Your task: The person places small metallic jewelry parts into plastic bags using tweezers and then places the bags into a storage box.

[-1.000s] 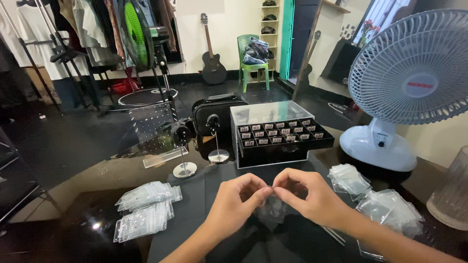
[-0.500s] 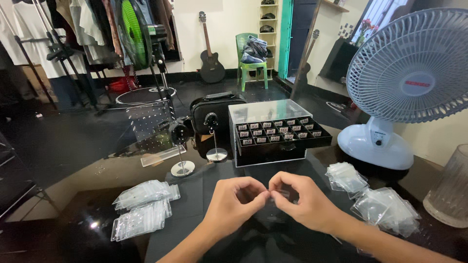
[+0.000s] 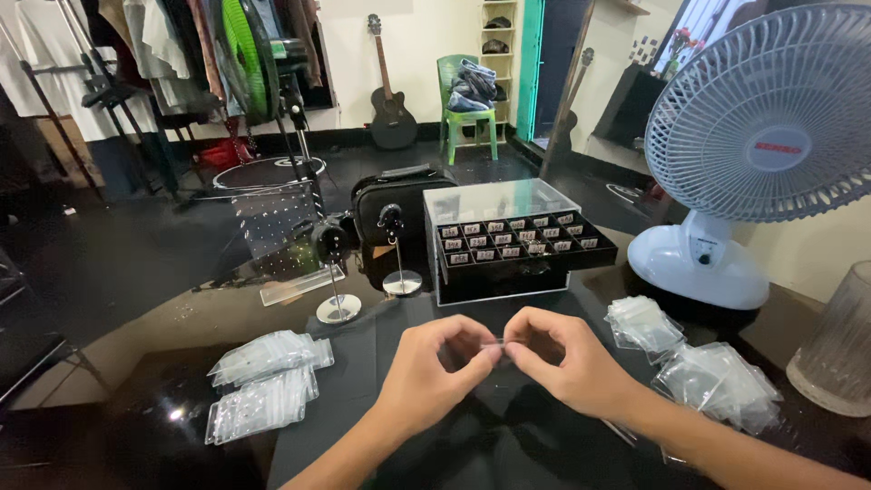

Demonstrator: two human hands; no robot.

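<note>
Right now your table [image 3: 118, 363] carries a white fan [image 3: 753, 154], a black drawer box [image 3: 517, 245], and heaps of clear bags [image 3: 263, 381]. Your left hand [image 3: 431, 367] and right hand [image 3: 567, 358] meet above it, fingertips closed on a tiny clear bag [image 3: 498, 344] between them. It looks light, soft and slippery, so pinch it at the edges. Since half a second ago, your hands have barely shifted.

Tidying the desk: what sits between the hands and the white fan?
In the head view, two piles of small clear bags lie between the hands and the fan.
</note>
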